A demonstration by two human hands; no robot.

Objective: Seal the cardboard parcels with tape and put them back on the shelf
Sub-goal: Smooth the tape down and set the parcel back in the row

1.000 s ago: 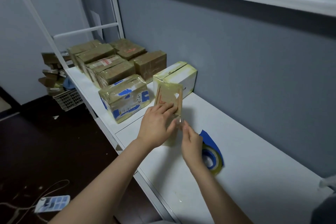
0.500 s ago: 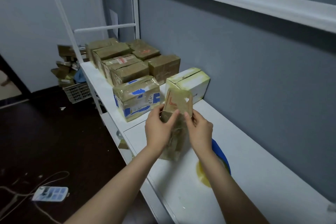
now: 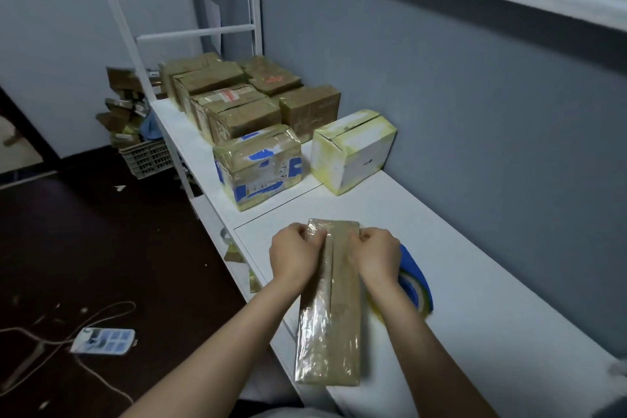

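**Head cam: long flat parcel mid-seal, a few ways this goes sideways**

Head view has a long flat parcel [image 3: 330, 302] lying lengthwise on the white shelf [image 3: 475, 282], lower centre of the frame, shiny tape already down over its left half. Both hands sit at its far end: left hand [image 3: 295, 256] and right hand [image 3: 375, 256] each have fingers curled and pinched on the top edge, looks like they're pressing tape down by the centre seam.

The near end looks like it hangs off the shelf's front edge, so a hard push at the far end could tip or slide it toward the floor, I reckon. Uneven pressing could also leave wrinkles or bubbles.

The blue tape roll [image 3: 415, 282] sits just right of the right hand, half hidden. An elbow nudge could roll it. The sealed boxes [image 3: 258, 166] are stacked in the upper middle.
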